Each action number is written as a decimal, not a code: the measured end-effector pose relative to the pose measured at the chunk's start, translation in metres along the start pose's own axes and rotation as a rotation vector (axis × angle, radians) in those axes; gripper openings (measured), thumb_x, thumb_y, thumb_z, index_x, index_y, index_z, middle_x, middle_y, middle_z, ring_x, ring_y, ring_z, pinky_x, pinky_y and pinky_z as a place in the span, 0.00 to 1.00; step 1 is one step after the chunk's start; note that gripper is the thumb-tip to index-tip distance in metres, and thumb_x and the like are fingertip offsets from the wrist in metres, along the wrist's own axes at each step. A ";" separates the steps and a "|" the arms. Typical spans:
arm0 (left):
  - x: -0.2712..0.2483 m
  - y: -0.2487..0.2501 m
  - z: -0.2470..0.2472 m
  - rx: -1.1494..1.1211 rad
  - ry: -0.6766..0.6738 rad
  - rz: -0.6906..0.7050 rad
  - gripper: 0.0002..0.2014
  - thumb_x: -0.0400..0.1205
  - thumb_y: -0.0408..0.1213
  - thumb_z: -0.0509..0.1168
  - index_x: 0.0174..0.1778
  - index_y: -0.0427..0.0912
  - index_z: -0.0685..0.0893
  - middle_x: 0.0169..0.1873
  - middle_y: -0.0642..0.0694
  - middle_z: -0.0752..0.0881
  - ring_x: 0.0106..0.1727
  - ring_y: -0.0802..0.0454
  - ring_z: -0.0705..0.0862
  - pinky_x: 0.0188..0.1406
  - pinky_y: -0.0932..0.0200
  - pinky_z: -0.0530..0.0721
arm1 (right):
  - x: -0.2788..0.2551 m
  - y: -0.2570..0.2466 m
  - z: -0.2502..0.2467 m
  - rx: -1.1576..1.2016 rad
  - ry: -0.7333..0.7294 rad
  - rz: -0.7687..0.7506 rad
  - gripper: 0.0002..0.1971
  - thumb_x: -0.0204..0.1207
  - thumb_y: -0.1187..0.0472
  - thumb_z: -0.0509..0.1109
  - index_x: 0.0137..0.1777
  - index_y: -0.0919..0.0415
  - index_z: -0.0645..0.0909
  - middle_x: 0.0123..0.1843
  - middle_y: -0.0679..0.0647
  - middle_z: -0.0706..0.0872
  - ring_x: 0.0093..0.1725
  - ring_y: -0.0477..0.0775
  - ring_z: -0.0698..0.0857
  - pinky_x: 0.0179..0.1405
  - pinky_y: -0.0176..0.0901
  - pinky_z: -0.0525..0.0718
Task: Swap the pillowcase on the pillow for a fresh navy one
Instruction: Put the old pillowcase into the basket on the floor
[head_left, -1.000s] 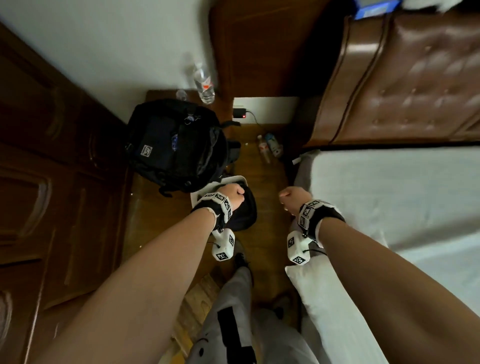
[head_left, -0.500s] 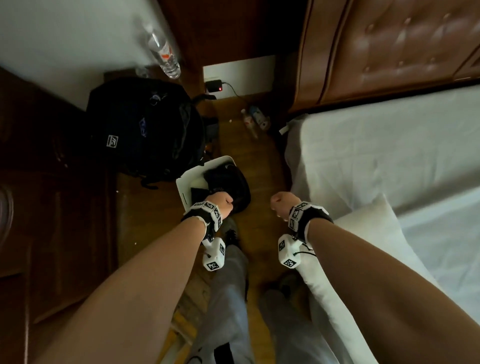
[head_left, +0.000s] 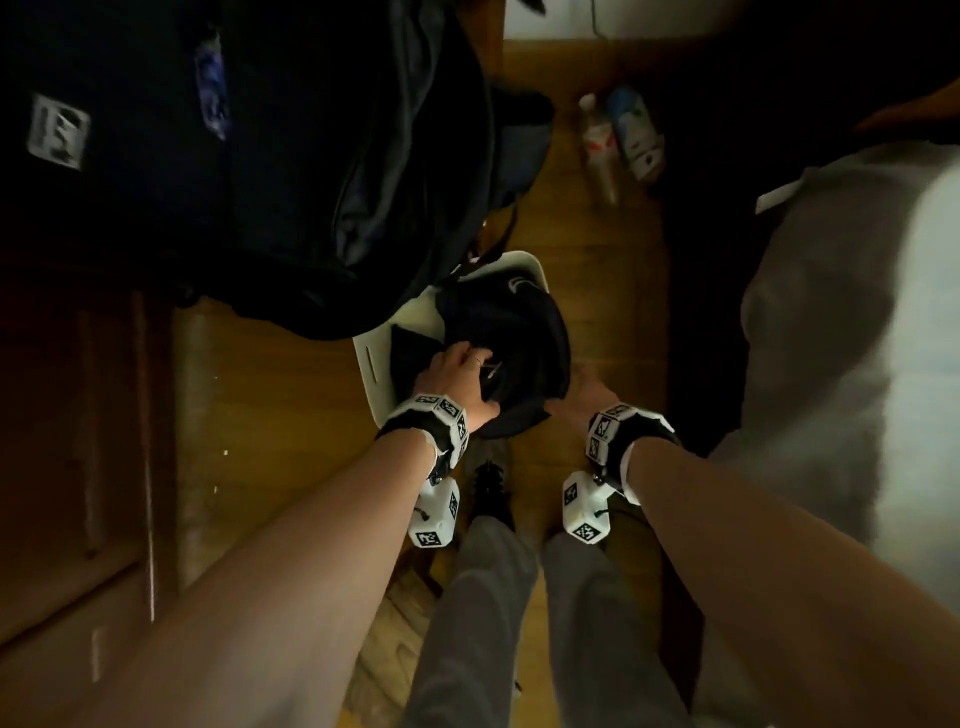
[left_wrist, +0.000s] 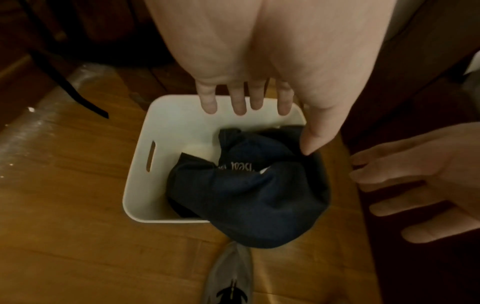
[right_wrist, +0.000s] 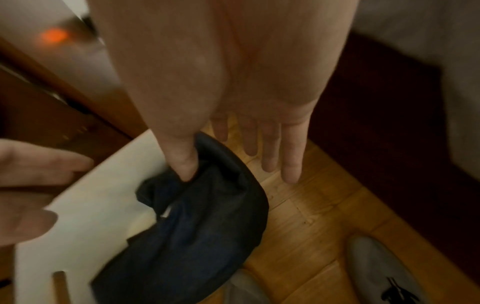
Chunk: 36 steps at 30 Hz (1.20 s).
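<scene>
Both hands have dropped from clenched, idle fists to the white bin (left_wrist: 161, 123) on the floor. Left hand (head_left: 457, 379) and right hand (head_left: 579, 387) spread open over the navy pillowcase (left_wrist: 249, 193), draped over the bin's near-right corner. Step: fetching; next, a firm gather and lift.

The pillowcase (left_wrist: 249, 197) under my hands is navy cloth, soft, matt and creased, with a line of pale stitched lettering. It spills over the rim of the bin (left_wrist: 145, 181), which looks like white plastic, smooth with a dull sheen. The floor (left_wrist: 64, 226) is honey-coloured wood in planks, polished enough to catch the light. At the floor's far left edge sits a backpack (head_left: 291, 156) of black woven fabric, slightly shiny. My trousers (head_left: 483, 597) are grey matt cloth. The sheet (head_left: 841, 322) on the bed is pale matt cloth.
</scene>
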<state>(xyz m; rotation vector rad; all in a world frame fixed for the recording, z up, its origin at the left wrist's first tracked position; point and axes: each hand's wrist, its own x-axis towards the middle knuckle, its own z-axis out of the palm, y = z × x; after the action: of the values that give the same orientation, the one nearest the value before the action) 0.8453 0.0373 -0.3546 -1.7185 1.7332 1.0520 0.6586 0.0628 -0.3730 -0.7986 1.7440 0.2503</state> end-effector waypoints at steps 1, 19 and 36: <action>0.016 -0.008 0.015 0.024 0.021 -0.006 0.39 0.73 0.50 0.73 0.79 0.57 0.63 0.81 0.49 0.58 0.80 0.42 0.62 0.75 0.41 0.69 | 0.023 0.005 0.009 -0.004 -0.002 0.003 0.43 0.76 0.57 0.75 0.86 0.55 0.53 0.74 0.62 0.77 0.69 0.67 0.80 0.65 0.53 0.79; 0.050 -0.018 0.051 -0.230 0.030 -0.172 0.12 0.81 0.44 0.64 0.60 0.48 0.77 0.60 0.43 0.80 0.58 0.39 0.84 0.56 0.45 0.84 | 0.055 -0.012 0.038 0.230 0.107 -0.268 0.08 0.71 0.48 0.78 0.42 0.44 0.81 0.38 0.47 0.90 0.42 0.53 0.91 0.49 0.54 0.90; -0.024 -0.016 0.004 -0.311 -0.075 -0.184 0.29 0.82 0.37 0.63 0.81 0.48 0.65 0.77 0.45 0.71 0.75 0.43 0.74 0.73 0.49 0.74 | -0.011 0.006 0.015 0.114 0.024 -0.093 0.20 0.81 0.64 0.63 0.72 0.52 0.79 0.62 0.58 0.85 0.62 0.62 0.84 0.62 0.49 0.83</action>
<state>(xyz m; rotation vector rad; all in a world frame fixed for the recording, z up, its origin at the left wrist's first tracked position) 0.8630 0.0569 -0.3414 -1.9533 1.3903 1.3363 0.6678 0.0798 -0.3692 -0.8003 1.7221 0.0786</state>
